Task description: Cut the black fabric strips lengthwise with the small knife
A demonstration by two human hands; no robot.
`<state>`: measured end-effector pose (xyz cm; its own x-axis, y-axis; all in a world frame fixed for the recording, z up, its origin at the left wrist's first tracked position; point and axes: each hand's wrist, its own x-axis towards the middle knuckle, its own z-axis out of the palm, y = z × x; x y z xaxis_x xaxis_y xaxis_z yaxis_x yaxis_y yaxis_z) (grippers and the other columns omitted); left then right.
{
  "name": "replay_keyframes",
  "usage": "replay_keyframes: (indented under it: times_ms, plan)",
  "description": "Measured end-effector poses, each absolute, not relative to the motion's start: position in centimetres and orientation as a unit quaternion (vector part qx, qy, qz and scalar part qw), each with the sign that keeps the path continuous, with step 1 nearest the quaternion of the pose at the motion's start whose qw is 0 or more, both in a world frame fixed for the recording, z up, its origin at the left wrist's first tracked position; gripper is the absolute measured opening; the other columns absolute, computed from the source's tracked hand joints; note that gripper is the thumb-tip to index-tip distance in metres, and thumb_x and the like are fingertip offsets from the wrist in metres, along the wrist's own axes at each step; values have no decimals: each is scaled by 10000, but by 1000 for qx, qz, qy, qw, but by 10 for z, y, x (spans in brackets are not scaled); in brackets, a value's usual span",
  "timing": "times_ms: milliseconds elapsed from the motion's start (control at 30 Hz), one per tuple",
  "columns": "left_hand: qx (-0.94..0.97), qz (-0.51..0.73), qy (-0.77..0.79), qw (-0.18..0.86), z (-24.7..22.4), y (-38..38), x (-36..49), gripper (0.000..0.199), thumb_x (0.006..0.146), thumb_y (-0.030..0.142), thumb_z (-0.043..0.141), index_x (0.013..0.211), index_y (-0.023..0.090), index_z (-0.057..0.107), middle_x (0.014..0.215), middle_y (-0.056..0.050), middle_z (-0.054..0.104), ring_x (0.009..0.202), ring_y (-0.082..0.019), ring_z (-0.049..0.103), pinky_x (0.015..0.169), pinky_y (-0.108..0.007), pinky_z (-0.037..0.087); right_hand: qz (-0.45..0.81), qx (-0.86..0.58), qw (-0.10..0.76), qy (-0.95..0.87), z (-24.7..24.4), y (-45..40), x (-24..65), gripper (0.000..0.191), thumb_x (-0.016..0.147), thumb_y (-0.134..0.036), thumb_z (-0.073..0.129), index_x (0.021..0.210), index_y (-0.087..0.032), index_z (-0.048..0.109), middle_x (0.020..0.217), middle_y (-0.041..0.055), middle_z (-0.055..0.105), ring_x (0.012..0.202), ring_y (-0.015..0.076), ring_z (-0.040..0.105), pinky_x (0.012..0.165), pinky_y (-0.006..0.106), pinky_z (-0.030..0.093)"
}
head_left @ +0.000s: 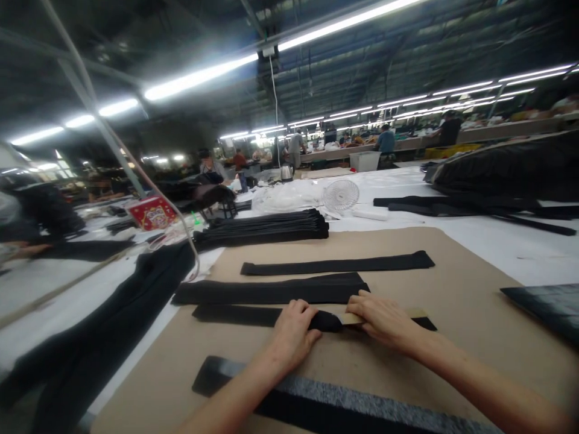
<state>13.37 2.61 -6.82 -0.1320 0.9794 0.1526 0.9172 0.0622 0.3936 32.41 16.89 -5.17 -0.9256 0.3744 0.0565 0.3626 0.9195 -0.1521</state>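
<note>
My left hand [296, 328] presses on a narrow black fabric strip [244, 316], fingers curled over it and the thumb at its near edge. A flat tan strip [351, 318], like a ruler or card template, lies along the black strip and enters a folded part of it beside my left hand. My right hand [384, 319] is closed on this tan strip; its thumb is partly hidden. Just beyond lie a wider black fabric strip [271, 292] and a single black strip [337, 264]. Nearer me is a black strip with a grey speckled edge [362, 395], partly under my left forearm.
Brown board [407, 241] covers the white table. A stack of black strips [271, 228] and a small fan [341, 195] stand behind it. Black cloth [113, 319] hangs at left near a pale cord [181, 220]. At right is a dark panel [547, 310]. People work farther back.
</note>
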Motion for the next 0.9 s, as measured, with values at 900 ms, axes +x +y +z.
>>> replay_keyframes:
  times_ms: [900]
  plan:
    - [632, 211, 744, 49, -46, 45, 132, 190, 763, 230, 652, 953, 232, 643, 948, -7, 649, 942, -199, 544, 799, -296, 415, 225, -217, 66, -948, -36, 187, 294, 174, 677, -248, 686, 689, -205, 517, 723, -33, 569, 689, 163, 535, 571, 253, 283]
